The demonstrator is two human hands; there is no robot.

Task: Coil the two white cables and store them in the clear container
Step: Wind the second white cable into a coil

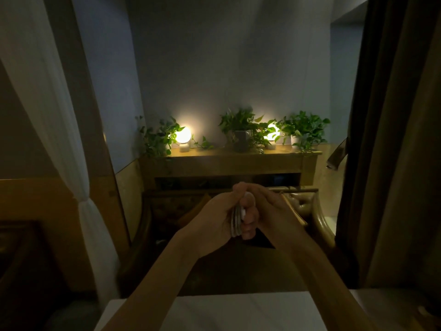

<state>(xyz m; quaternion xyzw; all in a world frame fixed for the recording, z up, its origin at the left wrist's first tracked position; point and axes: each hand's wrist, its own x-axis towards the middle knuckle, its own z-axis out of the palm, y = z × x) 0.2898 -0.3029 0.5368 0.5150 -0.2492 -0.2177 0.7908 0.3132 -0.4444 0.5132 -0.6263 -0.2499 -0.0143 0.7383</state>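
Both my hands are raised together in front of me in a dim room. My left hand (pixel 214 220) grips a coiled white cable (pixel 235 220), whose loops show as pale stacked rings between the palms. My right hand (pixel 269 211) closes over the same coil from the right, with its fingers wrapped across the top and front. A small white tip of the cable (pixel 243 212) pokes out between the fingers. Neither the second cable nor the clear container is in view.
A white table edge (pixel 238 311) runs under my forearms. Beyond it stands a wooden chair (pixel 317 218) and a wooden shelf (pixel 229 158) with three potted plants and two glowing lamps. A white curtain (pixel 47 115) hangs at left, a dark curtain (pixel 393 139) at right.
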